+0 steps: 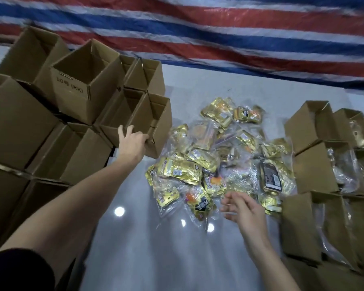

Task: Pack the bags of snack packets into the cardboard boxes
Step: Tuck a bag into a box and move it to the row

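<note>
Head view. We see a glossy grey table (155,248) running from the bottom edge to mid-frame, with a red, white and blue striped sheet (218,34) hanging behind it across the top of the frame.

At centre right of the frame lies a heap of bags (218,162): clear plastic bags, each filled with gold snack packets, lying loose on the table and overlapping one another.

At left, from the upper left down to the lower left edge, stands a stack of boxes (51,122), plain brown cardboard, their tops open; one of them carries a printed mark "10" followed by "(KK)".

The left hand (132,141), at centre left, grips the near rim of an open box (143,120) on the right side of that stack, fingers curled over the edge and thumb against the outer wall. This box sits just beside the heap.

The right hand (243,208), at lower centre right, is above the near edge of the heap with fingers loosely spread and relaxed; it holds nothing. We cannot tell whether its fingertips touch a bag.

At the right edge of the frame stand more boxes, the filled boxes (327,181), with clear bags showing in their open tops.
</note>
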Demonstrator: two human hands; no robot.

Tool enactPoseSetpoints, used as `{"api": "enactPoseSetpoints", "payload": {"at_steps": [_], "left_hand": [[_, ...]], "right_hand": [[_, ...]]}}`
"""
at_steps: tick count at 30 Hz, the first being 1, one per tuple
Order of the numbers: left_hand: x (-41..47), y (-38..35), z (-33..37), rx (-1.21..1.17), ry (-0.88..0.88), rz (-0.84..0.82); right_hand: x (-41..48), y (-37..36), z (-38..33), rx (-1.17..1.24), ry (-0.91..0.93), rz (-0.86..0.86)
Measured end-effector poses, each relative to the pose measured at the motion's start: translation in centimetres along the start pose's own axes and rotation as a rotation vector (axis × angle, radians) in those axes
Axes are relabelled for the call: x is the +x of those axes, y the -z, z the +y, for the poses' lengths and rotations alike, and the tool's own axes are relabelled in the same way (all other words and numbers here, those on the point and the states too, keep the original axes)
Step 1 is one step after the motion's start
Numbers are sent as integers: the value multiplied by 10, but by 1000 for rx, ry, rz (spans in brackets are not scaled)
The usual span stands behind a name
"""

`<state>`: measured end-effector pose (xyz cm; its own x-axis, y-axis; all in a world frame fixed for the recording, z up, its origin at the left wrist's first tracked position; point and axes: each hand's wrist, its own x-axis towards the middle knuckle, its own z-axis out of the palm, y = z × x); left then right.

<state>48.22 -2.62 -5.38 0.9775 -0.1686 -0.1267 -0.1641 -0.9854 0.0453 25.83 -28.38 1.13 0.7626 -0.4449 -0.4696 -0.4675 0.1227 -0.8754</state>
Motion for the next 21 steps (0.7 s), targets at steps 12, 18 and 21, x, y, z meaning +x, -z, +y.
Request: {"api": "enactPoseSetpoints", "payload": {"at_steps": [12,18,21], "left_hand": [[-40,102,17,-349,-61,587],[-143,96,63,-445,-308,680],[-185,58,92,-552,-480,578]], "right_hand": [[-16,-7,8,12,-35,-27],[-44,4,19,44,-53,-48],[-54,14,30,4,-94,-12]]}}
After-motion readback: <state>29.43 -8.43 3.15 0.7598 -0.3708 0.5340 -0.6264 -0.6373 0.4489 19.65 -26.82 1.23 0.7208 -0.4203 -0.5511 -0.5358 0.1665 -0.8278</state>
